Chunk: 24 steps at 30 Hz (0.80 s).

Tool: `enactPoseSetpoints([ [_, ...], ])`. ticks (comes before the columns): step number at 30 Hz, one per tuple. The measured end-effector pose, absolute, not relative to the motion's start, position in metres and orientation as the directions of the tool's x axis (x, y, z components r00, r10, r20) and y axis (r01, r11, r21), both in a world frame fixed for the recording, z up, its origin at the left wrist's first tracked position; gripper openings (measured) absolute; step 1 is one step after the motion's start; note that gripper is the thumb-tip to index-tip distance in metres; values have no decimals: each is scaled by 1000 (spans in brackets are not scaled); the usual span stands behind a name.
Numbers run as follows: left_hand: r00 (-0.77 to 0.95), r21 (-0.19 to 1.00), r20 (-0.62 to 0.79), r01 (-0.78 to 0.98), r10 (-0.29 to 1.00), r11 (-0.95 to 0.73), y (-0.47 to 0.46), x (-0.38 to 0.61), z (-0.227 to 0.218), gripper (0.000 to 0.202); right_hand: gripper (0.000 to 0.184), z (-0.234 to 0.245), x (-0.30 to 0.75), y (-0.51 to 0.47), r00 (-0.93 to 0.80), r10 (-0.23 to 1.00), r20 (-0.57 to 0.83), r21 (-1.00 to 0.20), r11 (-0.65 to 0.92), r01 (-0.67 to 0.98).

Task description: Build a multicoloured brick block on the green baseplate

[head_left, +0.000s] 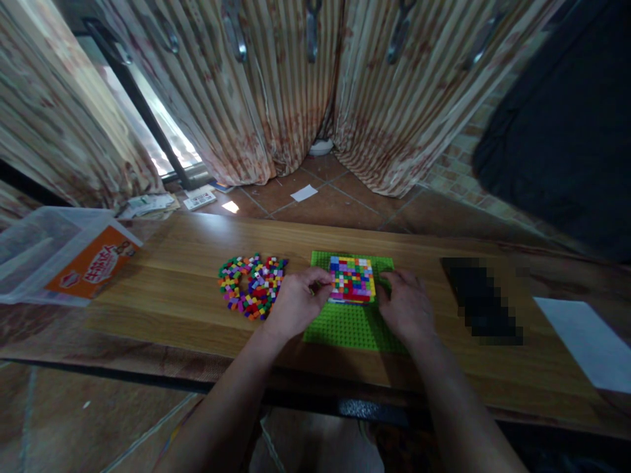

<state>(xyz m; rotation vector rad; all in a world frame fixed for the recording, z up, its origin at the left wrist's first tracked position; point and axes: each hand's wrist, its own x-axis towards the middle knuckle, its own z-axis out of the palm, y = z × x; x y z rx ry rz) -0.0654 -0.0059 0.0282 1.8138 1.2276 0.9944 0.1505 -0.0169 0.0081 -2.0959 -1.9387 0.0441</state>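
A block of small multicoloured building bricks (pixel 352 279) stands on the green studded baseplate (pixel 345 328). At the block's left edge is my left hand (pixel 300 299), thumb and fingers pinched together; whatever sits between the fingertips is too small to name. My right hand (pixel 407 305) rests over the right part of the baseplate, beside the block, with its thumb and fingers apart and nothing seen between them. A loose pile of small coloured bricks (pixel 256 292) lies on the table left of my left hand.
The wooden table (pixel 172 276) carries a clear plastic box (pixel 44 249) with an orange label at the far left. To the right lie a dark pixelated object (pixel 480 299) and a white sheet (pixel 586 335). Striped curtains (pixel 280 98) hang behind the table.
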Motion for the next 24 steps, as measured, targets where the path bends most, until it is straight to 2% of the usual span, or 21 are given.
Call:
enactPoseSetpoints([
  [4,279,892,160,370,947,-259,-4,-69,28,11,31,10,150,-17,99,983,154,-221,-63,973],
  [11,236,936,76,319,969,-151,-3,-66,33,15,30,6,152,-16,84,980,178,-224,-43,974],
  [24,133,953,48,292,990,-85,1,-57,17,24,31,8,151,-17,89,981,170,-217,-51,975],
])
